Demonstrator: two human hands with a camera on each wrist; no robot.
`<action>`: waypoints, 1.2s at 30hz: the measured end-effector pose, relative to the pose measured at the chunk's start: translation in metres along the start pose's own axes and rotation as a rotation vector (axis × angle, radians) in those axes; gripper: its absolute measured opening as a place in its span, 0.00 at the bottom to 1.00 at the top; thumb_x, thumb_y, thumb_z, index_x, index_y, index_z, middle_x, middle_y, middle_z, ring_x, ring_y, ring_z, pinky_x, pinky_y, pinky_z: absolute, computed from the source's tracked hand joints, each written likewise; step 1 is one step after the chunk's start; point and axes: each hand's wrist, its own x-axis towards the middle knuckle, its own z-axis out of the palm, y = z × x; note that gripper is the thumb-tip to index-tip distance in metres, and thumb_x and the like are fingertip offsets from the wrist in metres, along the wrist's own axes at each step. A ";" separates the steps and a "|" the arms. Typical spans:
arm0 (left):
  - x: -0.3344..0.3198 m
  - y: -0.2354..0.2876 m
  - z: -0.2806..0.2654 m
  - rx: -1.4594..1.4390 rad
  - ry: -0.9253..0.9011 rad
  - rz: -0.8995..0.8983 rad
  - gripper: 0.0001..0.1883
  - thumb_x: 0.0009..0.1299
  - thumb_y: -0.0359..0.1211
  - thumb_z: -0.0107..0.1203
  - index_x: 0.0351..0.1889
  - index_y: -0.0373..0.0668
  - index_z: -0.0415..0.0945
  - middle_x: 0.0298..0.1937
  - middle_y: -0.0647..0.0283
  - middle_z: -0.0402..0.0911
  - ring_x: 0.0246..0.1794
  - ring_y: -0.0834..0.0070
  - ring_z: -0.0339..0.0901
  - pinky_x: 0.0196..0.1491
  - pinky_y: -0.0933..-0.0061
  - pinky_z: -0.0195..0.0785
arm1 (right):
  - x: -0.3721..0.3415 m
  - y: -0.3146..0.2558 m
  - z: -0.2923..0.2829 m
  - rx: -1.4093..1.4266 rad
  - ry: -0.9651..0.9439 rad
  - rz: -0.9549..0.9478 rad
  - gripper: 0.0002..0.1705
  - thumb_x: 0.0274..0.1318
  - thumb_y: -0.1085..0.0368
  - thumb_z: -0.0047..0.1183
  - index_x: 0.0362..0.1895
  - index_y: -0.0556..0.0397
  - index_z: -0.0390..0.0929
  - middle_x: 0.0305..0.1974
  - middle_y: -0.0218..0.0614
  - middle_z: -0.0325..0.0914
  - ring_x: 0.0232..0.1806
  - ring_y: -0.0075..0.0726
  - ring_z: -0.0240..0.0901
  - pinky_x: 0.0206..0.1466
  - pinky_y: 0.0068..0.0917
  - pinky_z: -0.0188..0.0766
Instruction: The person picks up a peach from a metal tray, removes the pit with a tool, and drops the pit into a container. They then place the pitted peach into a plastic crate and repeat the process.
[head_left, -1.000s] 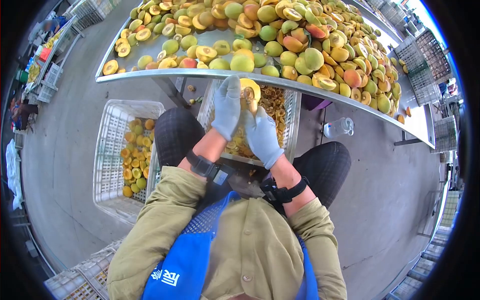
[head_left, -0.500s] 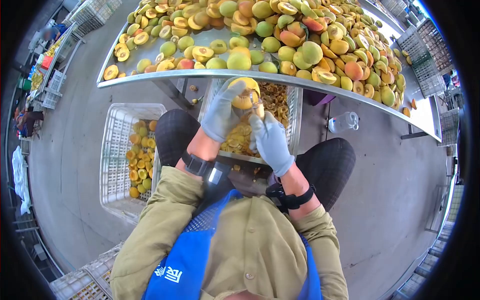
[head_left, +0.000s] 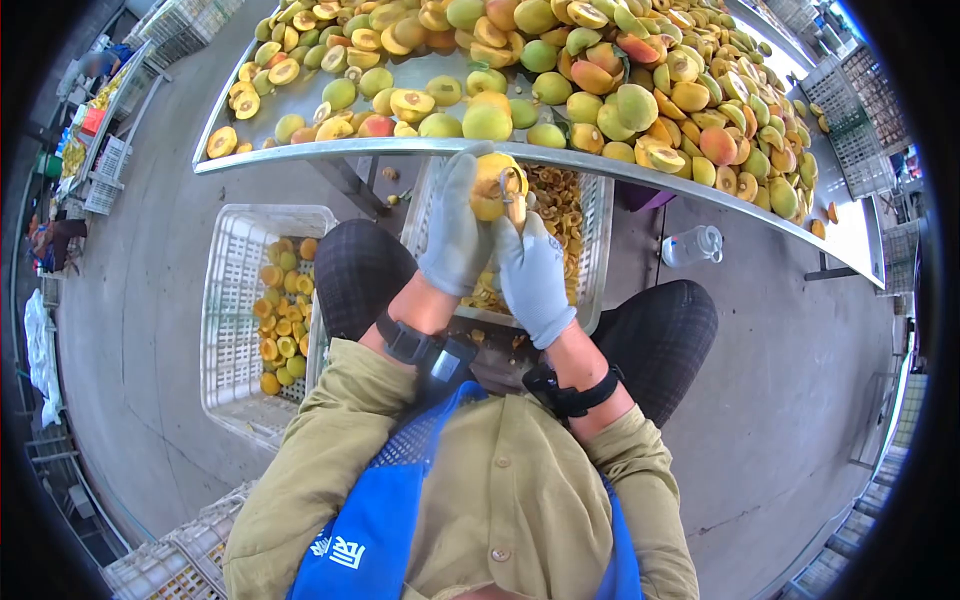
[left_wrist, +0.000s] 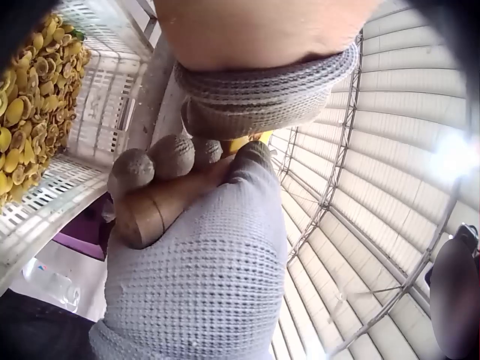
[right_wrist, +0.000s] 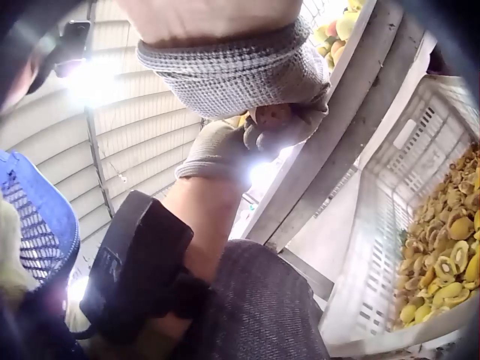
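Observation:
In the head view, the gloved left hand (head_left: 455, 228) grips a yellow-orange fruit (head_left: 484, 192) above a crate, near the table's front edge. The gloved right hand (head_left: 534, 282) holds a tool (head_left: 516, 210) whose curved metal end lies against the fruit. From the left wrist, the tool's wooden handle (left_wrist: 141, 219) shows inside the curled fingers of the right hand (left_wrist: 202, 255); only a bit of yellow fruit (left_wrist: 259, 138) is visible. In the right wrist view, the right hand (right_wrist: 232, 82) largely hides the fruit, with the left hand (right_wrist: 217, 154) beyond it.
A metal table (head_left: 400, 149) bears many whole and halved fruits. Beneath its edge, a white crate (head_left: 597, 240) holds small brown and yellow pieces. Another white crate (head_left: 222, 330) with fruit stands at the left. A clear plastic jug (head_left: 690, 246) is on the floor at the right.
The fruit and tool remain held close together. Since half a second ago, the left hand has moved slightly right and its fingers lie more upright beside the fruit; the tool's metal end has shifted on the fruit.

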 end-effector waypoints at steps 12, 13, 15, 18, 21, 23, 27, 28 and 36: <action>-0.002 -0.002 0.004 0.139 0.089 0.134 0.19 0.71 0.47 0.45 0.48 0.41 0.69 0.36 0.59 0.77 0.32 0.72 0.77 0.33 0.71 0.76 | 0.001 0.009 0.005 -0.201 -0.073 -0.125 0.15 0.60 0.60 0.46 0.34 0.62 0.68 0.22 0.50 0.72 0.23 0.52 0.71 0.25 0.39 0.65; -0.001 -0.003 0.002 0.170 0.090 0.152 0.19 0.71 0.46 0.45 0.47 0.40 0.69 0.35 0.60 0.77 0.31 0.73 0.77 0.33 0.71 0.76 | 0.002 0.011 0.005 -0.184 -0.082 -0.161 0.15 0.60 0.59 0.46 0.34 0.62 0.68 0.21 0.47 0.72 0.20 0.50 0.70 0.23 0.38 0.65; 0.000 -0.002 0.000 0.218 0.072 0.168 0.18 0.71 0.45 0.46 0.46 0.39 0.70 0.35 0.60 0.77 0.30 0.74 0.77 0.32 0.72 0.76 | 0.001 -0.002 -0.004 0.202 -0.269 0.175 0.17 0.62 0.56 0.44 0.33 0.60 0.68 0.18 0.39 0.68 0.14 0.39 0.65 0.17 0.33 0.62; 0.000 0.004 -0.002 0.266 0.019 0.149 0.18 0.71 0.44 0.47 0.45 0.37 0.72 0.34 0.61 0.78 0.30 0.75 0.77 0.32 0.75 0.75 | 0.005 -0.013 -0.019 0.654 -0.496 0.508 0.18 0.63 0.53 0.44 0.34 0.56 0.68 0.16 0.28 0.63 0.11 0.24 0.58 0.12 0.23 0.57; 0.001 0.011 -0.004 0.316 -0.087 0.103 0.19 0.71 0.44 0.48 0.44 0.36 0.74 0.36 0.61 0.79 0.31 0.77 0.76 0.33 0.78 0.72 | 0.007 -0.003 -0.034 1.012 -0.680 0.660 0.18 0.64 0.52 0.42 0.33 0.55 0.68 0.15 0.24 0.60 0.10 0.20 0.55 0.11 0.20 0.54; 0.000 0.011 -0.002 0.337 -0.128 0.083 0.19 0.71 0.44 0.48 0.44 0.36 0.74 0.37 0.61 0.79 0.32 0.76 0.76 0.35 0.78 0.72 | 0.006 0.000 -0.040 1.145 -0.741 0.723 0.23 0.65 0.48 0.39 0.32 0.56 0.67 0.13 0.23 0.58 0.08 0.19 0.53 0.10 0.18 0.52; 0.003 0.005 -0.007 0.429 -0.174 0.058 0.20 0.69 0.46 0.50 0.44 0.36 0.74 0.37 0.60 0.79 0.33 0.75 0.76 0.36 0.76 0.71 | 0.011 -0.009 -0.052 0.680 -0.733 0.631 0.25 0.64 0.44 0.39 0.32 0.56 0.67 0.13 0.22 0.55 0.09 0.18 0.51 0.11 0.17 0.50; 0.003 0.003 -0.006 0.450 -0.172 0.051 0.20 0.69 0.46 0.50 0.44 0.36 0.74 0.37 0.59 0.79 0.33 0.75 0.76 0.36 0.76 0.71 | 0.011 -0.010 -0.055 0.723 -0.739 0.667 0.26 0.64 0.44 0.39 0.31 0.56 0.67 0.13 0.22 0.55 0.09 0.18 0.51 0.11 0.18 0.50; -0.002 -0.009 -0.006 0.482 0.003 0.076 0.19 0.71 0.45 0.47 0.43 0.36 0.74 0.37 0.60 0.79 0.33 0.77 0.76 0.38 0.77 0.71 | 0.016 -0.001 -0.041 0.514 -0.731 0.602 0.25 0.63 0.47 0.41 0.25 0.56 0.68 0.14 0.26 0.59 0.09 0.22 0.53 0.11 0.23 0.54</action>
